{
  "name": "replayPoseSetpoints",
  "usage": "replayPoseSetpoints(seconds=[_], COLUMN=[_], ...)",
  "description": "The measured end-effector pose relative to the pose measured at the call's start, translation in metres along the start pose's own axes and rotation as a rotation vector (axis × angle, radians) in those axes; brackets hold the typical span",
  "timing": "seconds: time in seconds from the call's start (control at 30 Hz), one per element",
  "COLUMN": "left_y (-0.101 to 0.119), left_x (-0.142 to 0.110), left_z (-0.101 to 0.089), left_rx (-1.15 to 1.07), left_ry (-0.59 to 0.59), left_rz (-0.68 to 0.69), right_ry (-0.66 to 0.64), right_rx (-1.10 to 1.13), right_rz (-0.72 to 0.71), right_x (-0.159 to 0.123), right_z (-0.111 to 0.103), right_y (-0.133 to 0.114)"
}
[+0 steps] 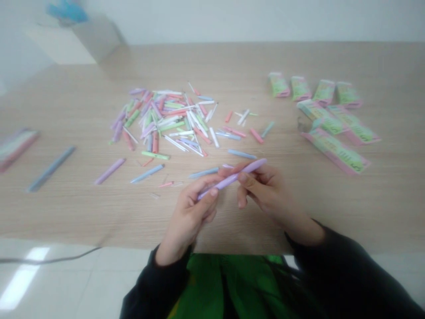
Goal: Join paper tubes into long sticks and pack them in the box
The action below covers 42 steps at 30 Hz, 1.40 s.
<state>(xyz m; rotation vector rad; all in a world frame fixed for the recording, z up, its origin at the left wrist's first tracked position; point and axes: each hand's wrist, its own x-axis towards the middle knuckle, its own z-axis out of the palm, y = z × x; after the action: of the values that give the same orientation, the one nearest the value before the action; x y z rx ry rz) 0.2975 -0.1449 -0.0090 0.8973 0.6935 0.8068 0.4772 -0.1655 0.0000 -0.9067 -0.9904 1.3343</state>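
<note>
A slim purple pen [229, 180] is held between both hands above the front of the table, slanting up to the right. My left hand [195, 204] pinches its lower left end between thumb and fingers. Farther up the barrel, my right hand [265, 188] grips it, the thumb lying along the near side. Just beyond the hands lie a blue pen piece [203, 173] and another blue piece [241, 154]. A big loose heap of pen parts [172, 115] in white, purple, green, pink and blue spreads behind them.
Several pink-and-green boxes [338, 153] lie at the right. A purple pen piece [110, 171] and a long blue piece [51, 169] rest at the left, near a pink-edged pack [16, 148]. A white box [71, 42] stands at the back left. A dark cable [66, 259] runs below the table edge.
</note>
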Motion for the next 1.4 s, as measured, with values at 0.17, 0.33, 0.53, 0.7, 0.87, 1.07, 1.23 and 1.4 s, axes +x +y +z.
replayPoseSetpoints(seconds=[0.17, 0.33, 0.53, 0.7, 0.87, 1.07, 1.23, 1.4], left_y=[0.007, 0.029, 0.043, 0.062, 0.08, 0.109, 0.13, 0.131], left_x=[-0.001, 0.0, 0.019, 0.036, 0.049, 0.072, 0.091, 0.102], left_z=[-0.015, -0.022, -0.01, 0.007, 0.022, 0.041, 0.061, 0.069], left_rx=[0.115, 0.27, 0.208, 0.131, 0.034, 0.119, 0.268, 0.255], left_ry=[-0.096, -0.287, -0.297, -0.413, -0.471, -0.514, -0.519, -0.498], left_rz=[-0.039, -0.013, 0.033, 0.019, -0.044, 0.056, 0.243, 0.299], right_ry=[-0.051, -0.103, -0.059, -0.018, -0.091, -0.109, -0.04, -0.019], right_rx=[-0.05, -0.194, -0.241, -0.317, -0.358, -0.352, -0.458, -0.551], right_rz=[0.001, -0.016, -0.119, -0.156, -0.181, -0.263, -0.42, -0.521], right_x=[0.006, 0.015, 0.026, 0.034, 0.055, 0.078, 0.083, 0.088], right_z=[0.0, 0.008, 0.015, 0.013, 0.002, 0.0, 0.015, 0.014], right_y=[-0.004, -0.029, -0.054, -0.071, -0.085, -0.111, -0.14, -0.141])
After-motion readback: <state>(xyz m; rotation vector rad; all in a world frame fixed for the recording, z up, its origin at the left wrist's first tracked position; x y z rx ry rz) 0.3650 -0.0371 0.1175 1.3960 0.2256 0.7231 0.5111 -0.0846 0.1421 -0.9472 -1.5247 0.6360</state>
